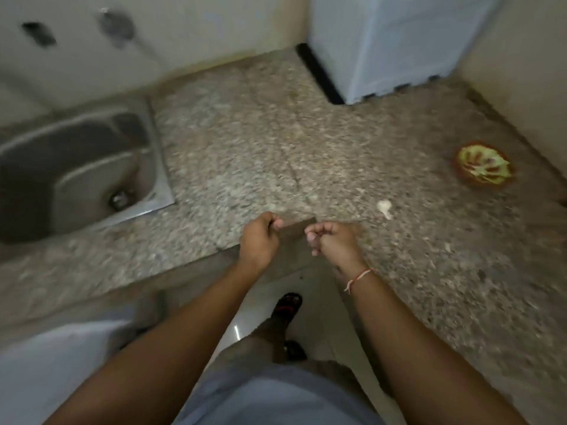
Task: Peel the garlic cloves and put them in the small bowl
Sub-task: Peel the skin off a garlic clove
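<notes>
So the thing that mattered here was where the garlic (384,208) sat relative to my hands. It lay on the speckled tabletop (260,142), off to the right and a bit further out than my right hand (333,240), near but not touching. Its long axis looked slanted, fat end up-left and the thin tail pointing down-right, though the blur made that a rough call. My right hand was clearly the nearer one; my left hand (259,237) was further across, near the tabletop's front edge.

Both hands had their fingers curled in. The right might've been pinching something small and pale at the fingertips, but I couldn't tell through the blur. Same story on the left.

The small bowl (484,164), reddish with a green pattern inside, was well apart, further right and back. Nothing stood between hand, garlic and bowl. The sink (92,167) sat off left, a white appliance (399,47) at the back.
</notes>
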